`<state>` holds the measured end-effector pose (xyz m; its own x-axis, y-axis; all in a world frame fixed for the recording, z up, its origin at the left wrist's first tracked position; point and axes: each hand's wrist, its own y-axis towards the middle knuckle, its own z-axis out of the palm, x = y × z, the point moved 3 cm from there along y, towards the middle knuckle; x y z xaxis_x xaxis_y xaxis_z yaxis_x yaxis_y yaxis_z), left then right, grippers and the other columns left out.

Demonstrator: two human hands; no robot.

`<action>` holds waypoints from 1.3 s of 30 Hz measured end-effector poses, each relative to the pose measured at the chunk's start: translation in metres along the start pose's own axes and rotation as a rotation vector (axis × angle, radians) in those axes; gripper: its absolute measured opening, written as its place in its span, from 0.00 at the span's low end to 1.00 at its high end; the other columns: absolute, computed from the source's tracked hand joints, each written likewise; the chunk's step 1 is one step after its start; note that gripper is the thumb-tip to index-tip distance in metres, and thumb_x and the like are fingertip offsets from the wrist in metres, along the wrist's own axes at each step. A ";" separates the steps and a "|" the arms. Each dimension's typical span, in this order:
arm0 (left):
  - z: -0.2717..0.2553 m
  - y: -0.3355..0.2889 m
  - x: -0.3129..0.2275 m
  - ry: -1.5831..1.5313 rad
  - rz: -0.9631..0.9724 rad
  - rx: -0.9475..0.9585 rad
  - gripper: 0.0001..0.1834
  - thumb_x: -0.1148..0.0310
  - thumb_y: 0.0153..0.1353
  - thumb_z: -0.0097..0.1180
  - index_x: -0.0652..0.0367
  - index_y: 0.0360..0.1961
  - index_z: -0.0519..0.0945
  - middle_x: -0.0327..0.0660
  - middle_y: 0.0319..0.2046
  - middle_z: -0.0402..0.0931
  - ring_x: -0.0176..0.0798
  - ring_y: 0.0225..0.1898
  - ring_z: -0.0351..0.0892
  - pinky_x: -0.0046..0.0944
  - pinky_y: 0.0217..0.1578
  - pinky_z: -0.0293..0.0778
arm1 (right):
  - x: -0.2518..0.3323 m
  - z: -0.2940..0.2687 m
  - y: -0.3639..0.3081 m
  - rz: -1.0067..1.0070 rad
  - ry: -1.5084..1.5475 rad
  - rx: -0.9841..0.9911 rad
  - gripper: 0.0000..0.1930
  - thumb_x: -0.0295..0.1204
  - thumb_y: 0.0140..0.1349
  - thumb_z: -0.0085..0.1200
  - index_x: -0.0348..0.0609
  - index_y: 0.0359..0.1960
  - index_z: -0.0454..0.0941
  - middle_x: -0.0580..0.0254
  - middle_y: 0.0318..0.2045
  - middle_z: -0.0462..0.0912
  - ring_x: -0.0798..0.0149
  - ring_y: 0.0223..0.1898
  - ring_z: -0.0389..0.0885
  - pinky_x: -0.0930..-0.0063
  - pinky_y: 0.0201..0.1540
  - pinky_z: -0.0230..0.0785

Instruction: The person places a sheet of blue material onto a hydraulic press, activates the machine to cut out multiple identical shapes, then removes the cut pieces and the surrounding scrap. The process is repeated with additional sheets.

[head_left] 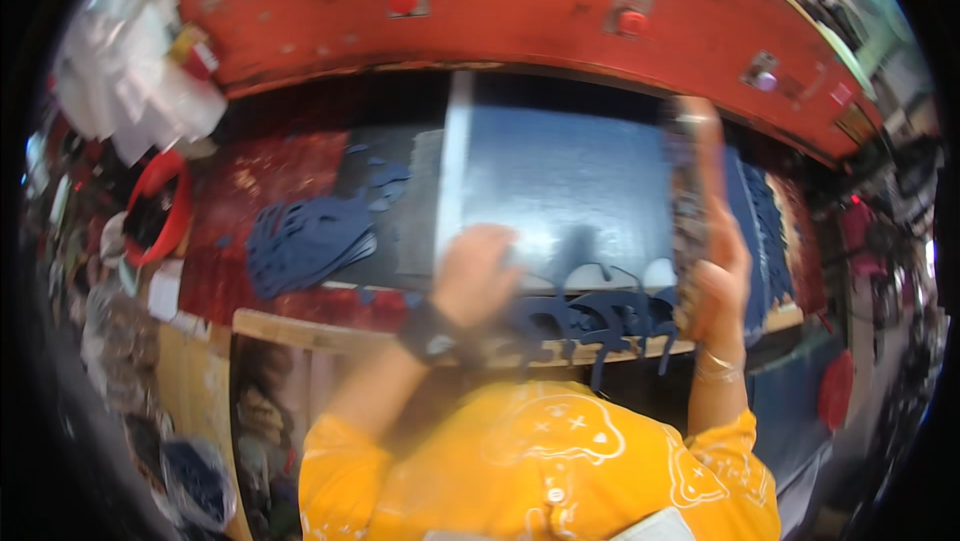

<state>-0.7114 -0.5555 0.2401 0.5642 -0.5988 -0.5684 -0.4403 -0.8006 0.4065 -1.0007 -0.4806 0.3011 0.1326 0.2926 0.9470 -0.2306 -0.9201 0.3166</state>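
My left hand [478, 273], a dark band on its wrist, hovers over the near left part of a blue sheet [570, 176]; motion smears its fingers. At the sheet's right side my right hand [725, 276] is closed around a long, narrow, mottled block, seemingly a cutting die [686, 206] seen edge-on. Blur hides the die's details. Cut-out blue scraps [590, 319] with curved openings hang along the sheet's near edge. Left of the sheet, a pile of blue cut pieces [312, 241] rests on the red surface.
A red machine beam [520, 16] with red push buttons [403, 1] spans the far side. More stacked blue material [757, 231] stands right of the die. A red round container [160, 206] and clear plastic bags [130, 71] are at left. A wooden rail [300, 329] edges the near side.
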 end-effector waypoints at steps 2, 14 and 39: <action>-0.003 -0.001 0.024 0.045 0.027 0.029 0.18 0.68 0.49 0.64 0.62 0.42 0.80 0.47 0.43 0.77 0.50 0.48 0.74 0.47 0.50 0.71 | -0.005 0.031 0.025 0.296 0.013 0.182 0.40 0.35 0.43 0.62 0.35 0.62 0.68 0.50 0.61 0.67 0.57 0.60 0.70 0.69 0.62 0.61; 0.000 -0.009 0.043 -0.108 0.016 0.023 0.19 0.67 0.43 0.68 0.59 0.39 0.82 0.42 0.45 0.79 0.47 0.51 0.75 0.45 0.51 0.71 | -0.071 0.177 0.083 0.035 -1.041 0.338 0.35 0.42 0.41 0.63 0.54 0.57 0.74 0.39 0.65 0.60 0.38 0.60 0.62 0.50 0.63 0.53; 0.002 0.001 0.052 -0.192 -0.045 -0.008 0.17 0.67 0.41 0.71 0.59 0.35 0.83 0.41 0.41 0.79 0.49 0.50 0.74 0.46 0.50 0.71 | -0.080 0.204 0.082 -0.089 -1.073 0.308 0.33 0.38 0.39 0.62 0.52 0.53 0.75 0.40 0.60 0.63 0.35 0.55 0.62 0.46 0.57 0.61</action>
<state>-0.6837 -0.5875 0.2090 0.4391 -0.5478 -0.7121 -0.4112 -0.8273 0.3828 -0.8336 -0.6323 0.2406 0.9335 0.1213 0.3375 0.0497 -0.9757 0.2133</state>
